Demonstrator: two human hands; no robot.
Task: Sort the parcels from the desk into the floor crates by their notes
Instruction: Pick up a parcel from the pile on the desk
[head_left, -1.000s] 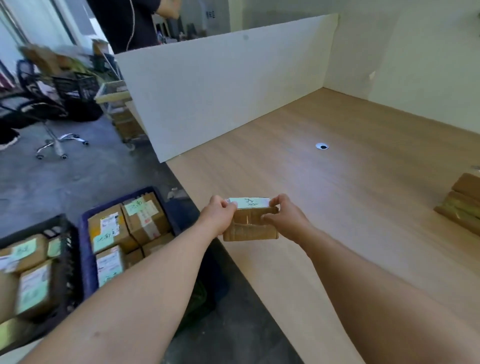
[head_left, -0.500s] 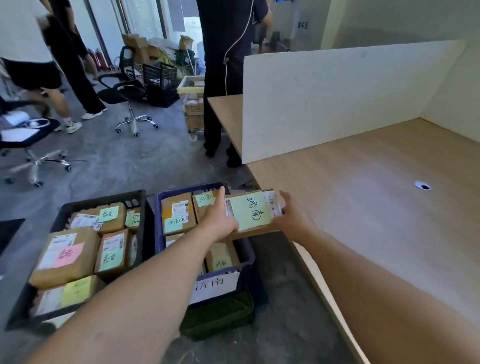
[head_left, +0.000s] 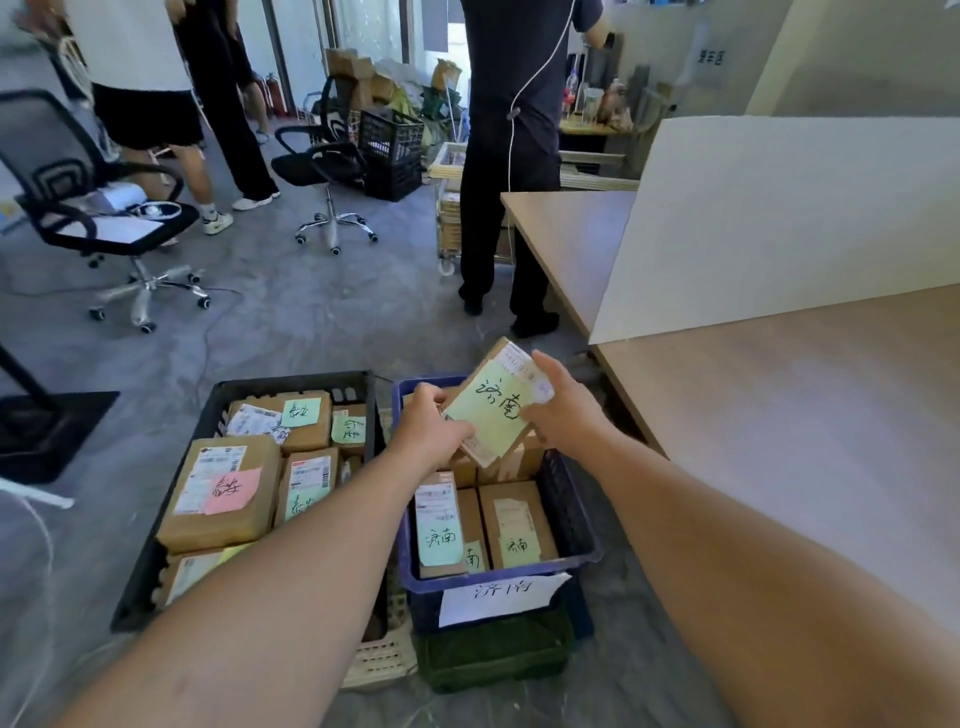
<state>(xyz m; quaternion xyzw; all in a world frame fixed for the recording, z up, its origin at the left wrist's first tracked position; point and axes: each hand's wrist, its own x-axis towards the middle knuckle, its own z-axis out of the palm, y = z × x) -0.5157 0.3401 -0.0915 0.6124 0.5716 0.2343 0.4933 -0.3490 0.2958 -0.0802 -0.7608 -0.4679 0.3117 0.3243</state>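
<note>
A brown cardboard parcel (head_left: 496, 402) with a pale green handwritten note is tilted in the air over the far half of the blue crate (head_left: 574, 512). My left hand (head_left: 428, 426) grips its lower left edge and my right hand (head_left: 563, 402) grips its right edge. The blue crate stands on the floor with a white handwritten label on its front and holds several parcels with green notes. To its left a black crate (head_left: 150, 566) holds several parcels with green, pink and yellow notes.
The wooden desk (head_left: 779, 415) runs along the right, with a white divider board (head_left: 779, 218) standing on it. A green crate (head_left: 493, 654) lies under the blue one. People stand beyond the crates, near two office chairs (head_left: 327, 166) on the grey floor.
Both hands carried the parcel from above the desk leftwards to over the blue crate, tilting its note into view. The view swung left and down towards the floor crates.
</note>
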